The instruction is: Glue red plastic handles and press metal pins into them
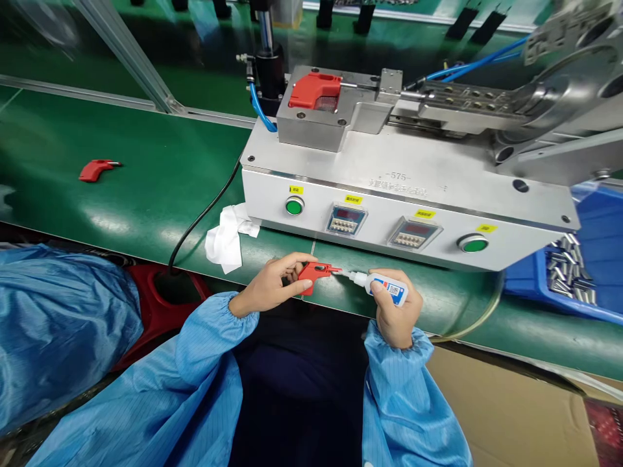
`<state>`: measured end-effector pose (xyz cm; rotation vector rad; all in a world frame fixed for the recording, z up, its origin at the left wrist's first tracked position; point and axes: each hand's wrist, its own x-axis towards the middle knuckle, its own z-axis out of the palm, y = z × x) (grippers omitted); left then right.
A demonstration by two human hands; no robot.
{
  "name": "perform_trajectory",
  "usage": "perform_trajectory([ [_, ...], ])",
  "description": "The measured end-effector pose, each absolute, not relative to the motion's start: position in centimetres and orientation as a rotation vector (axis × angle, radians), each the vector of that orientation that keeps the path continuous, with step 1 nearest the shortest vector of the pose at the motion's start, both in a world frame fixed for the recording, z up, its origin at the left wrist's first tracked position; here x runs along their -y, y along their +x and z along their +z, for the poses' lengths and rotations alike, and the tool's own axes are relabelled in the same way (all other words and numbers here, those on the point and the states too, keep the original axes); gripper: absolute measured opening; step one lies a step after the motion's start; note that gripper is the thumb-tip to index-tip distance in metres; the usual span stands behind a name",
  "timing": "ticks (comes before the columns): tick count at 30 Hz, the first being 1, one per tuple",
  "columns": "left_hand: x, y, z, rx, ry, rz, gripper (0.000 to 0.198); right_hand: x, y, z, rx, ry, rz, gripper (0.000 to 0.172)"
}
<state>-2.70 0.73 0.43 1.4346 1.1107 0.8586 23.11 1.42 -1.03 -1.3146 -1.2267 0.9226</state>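
My left hand (272, 283) is pinching the red piece (311, 277) between thumb and fingers, and my right hand (398, 314) is wrapping around the white bottle (389, 288). The piece is lying to the right of my left fingertips, its thin prongs pointing toward my right hand along its long axis. The bottle is leaning the other way, its nozzle (357, 277) aiming left and slightly away from me, so the two tips are meeting nearly end to end. Whether they are touching, I cannot tell. My left hand is the nearer one to the piece.

Both hands are hovering over the near edge of the green bench (150, 204). A crumpled tissue (226, 240) is resting beyond my left hand, beside the grey machine (413, 243), which is cradling another red piece (311, 91) on top. A third red piece (96, 170) is lying far left. Metal tubes (569, 269) are filling part of the blue bin (525, 282) on the right; a neighbour's blue sleeve (63, 324) is showing at lower left.
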Motion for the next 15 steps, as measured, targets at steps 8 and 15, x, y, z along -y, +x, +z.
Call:
perform_trajectory([
  [8,-0.69,-2.67,0.25,-1.092,1.427,0.885,0.040,-1.38,23.32,-1.22,1.239,-1.315,0.922,0.036],
  [15,-0.67,-2.71,0.35,-1.086,1.431,0.896,0.042,-1.39,23.58,-1.82,1.219,-1.328,0.939,0.037],
])
